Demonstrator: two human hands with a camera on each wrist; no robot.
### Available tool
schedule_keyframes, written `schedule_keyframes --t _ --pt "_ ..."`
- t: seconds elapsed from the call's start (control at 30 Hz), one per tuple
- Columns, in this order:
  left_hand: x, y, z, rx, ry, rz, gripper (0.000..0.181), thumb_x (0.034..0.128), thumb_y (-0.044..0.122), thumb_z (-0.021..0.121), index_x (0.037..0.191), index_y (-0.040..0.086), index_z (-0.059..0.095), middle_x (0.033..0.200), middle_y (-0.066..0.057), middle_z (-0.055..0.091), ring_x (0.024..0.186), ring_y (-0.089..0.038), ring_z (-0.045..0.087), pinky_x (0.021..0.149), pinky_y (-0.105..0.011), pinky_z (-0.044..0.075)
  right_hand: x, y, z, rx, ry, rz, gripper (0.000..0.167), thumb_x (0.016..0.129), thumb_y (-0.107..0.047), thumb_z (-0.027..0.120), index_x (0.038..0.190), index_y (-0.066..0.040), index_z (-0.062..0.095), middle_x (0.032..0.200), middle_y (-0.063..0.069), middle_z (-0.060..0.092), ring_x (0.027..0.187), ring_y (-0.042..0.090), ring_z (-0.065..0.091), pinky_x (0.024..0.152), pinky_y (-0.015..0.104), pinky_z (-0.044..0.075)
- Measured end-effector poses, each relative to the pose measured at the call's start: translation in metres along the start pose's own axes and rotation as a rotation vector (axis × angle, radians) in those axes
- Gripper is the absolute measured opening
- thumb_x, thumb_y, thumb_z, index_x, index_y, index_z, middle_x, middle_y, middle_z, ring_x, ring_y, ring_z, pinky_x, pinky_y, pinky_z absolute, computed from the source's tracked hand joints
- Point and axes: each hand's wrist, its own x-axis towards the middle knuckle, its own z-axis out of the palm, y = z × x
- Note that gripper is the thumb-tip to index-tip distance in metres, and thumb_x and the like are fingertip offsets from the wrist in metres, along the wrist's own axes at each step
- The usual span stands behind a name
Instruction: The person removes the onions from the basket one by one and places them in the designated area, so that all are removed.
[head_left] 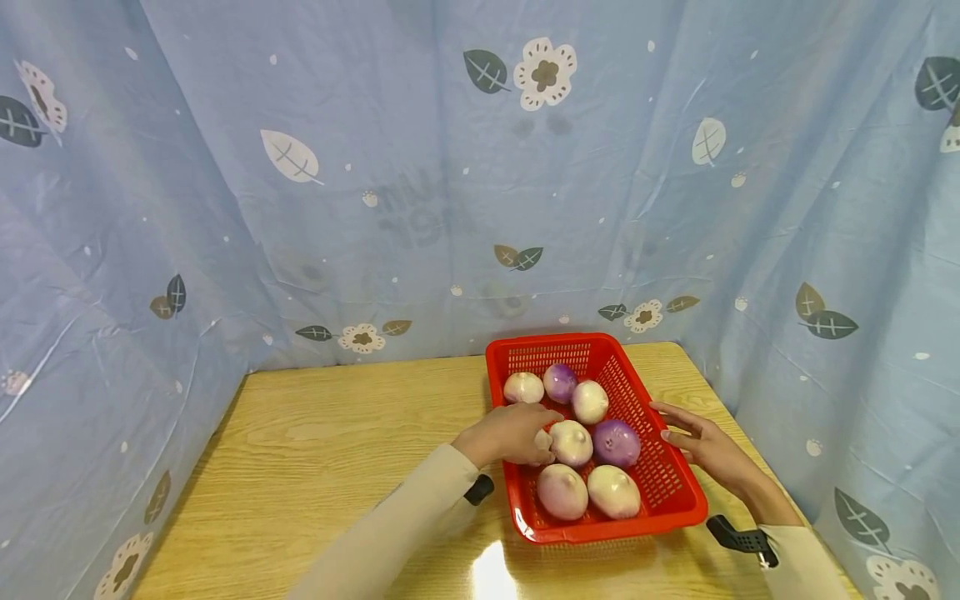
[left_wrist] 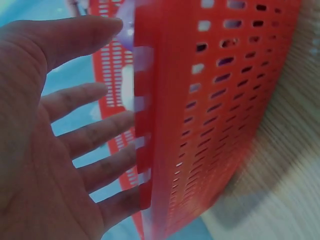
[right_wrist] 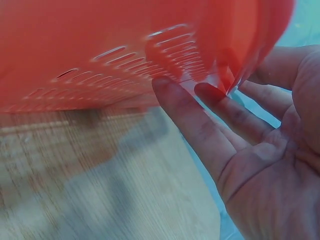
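A red perforated basket (head_left: 517,521) holds several round white and purple onion-like items, among them a purple one (head_left: 617,442) and a white one (head_left: 571,442). My left hand (head_left: 513,433) reaches over the basket's left rim, fingers spread and relaxed, near the white one; in the left wrist view the hand (left_wrist: 65,135) is beside the basket wall (left_wrist: 210,100) with nothing in its palm. On the other side, my right hand (head_left: 701,450) has its fingers extended at the right rim; the right wrist view shows its fingers (right_wrist: 190,120) by the basket's outer wall (right_wrist: 115,45).
The basket stands on a wooden table (head_left: 322,450), towards its right side. A blue curtain (head_left: 420,183) with leaves and flowers hangs behind the table and along both sides. Black straps with mounts are on both wrists.
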Motion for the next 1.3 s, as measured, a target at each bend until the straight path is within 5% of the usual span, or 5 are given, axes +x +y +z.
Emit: schedule_keyframes --t 0.17,0.33,0.7,0.93,1.3 --pt "0.002 0.003 0.001 0.116 -0.03 -0.029 0.045 0.0835 0.037 0.068 0.127 0.031 0.061 0.125 0.009 0.064 0.11 -0.011 0.062 0.083 -0.037 0.055 0.0 0.001 -0.001 0.005 0.002 0.001 0.058 0.101 -0.019 0.055 0.152 -0.004 0.031 0.136 0.007 0.052 0.105 0.005 0.065 0.08 0.037 0.06" --pt "0.006 0.002 0.002 0.191 -0.067 0.013 0.029 0.0815 0.03 0.069 0.11 0.029 0.066 0.105 0.008 0.065 0.091 -0.01 0.061 0.07 -0.032 0.052 0.0 0.001 -0.001 0.004 0.005 0.002 0.059 0.1 -0.019 0.055 0.151 -0.003 0.031 0.13 -0.003 0.055 0.104 0.006 0.066 0.08 0.036 0.06" --pt "0.016 0.005 -0.001 0.202 -0.183 0.02 0.018 0.0801 0.019 0.071 0.096 0.023 0.064 0.078 0.005 0.056 0.067 -0.012 0.047 0.053 -0.026 0.038 0.0 0.001 -0.001 0.004 0.0 0.0 0.059 0.1 -0.019 0.055 0.152 -0.004 0.03 0.134 0.007 0.054 0.105 0.007 0.066 0.08 0.038 0.06" --pt "0.018 -0.001 0.008 0.151 -0.173 0.018 0.016 0.0867 0.015 0.064 0.1 0.024 0.06 0.082 0.003 0.056 0.073 -0.013 0.05 0.06 -0.024 0.042 -0.001 0.002 0.002 -0.001 -0.004 0.008 0.059 0.101 -0.019 0.055 0.152 -0.004 0.03 0.136 0.015 0.052 0.105 0.007 0.066 0.081 0.038 0.06" --pt "0.016 -0.006 0.005 0.11 -0.131 0.037 0.041 0.0754 0.017 0.076 0.113 0.025 0.061 0.099 0.006 0.061 0.083 -0.01 0.052 0.071 -0.022 0.045 -0.001 0.005 0.001 -0.003 -0.006 -0.003 0.059 0.101 -0.019 0.054 0.153 -0.005 0.03 0.142 0.028 0.043 0.105 0.006 0.065 0.08 0.039 0.06"
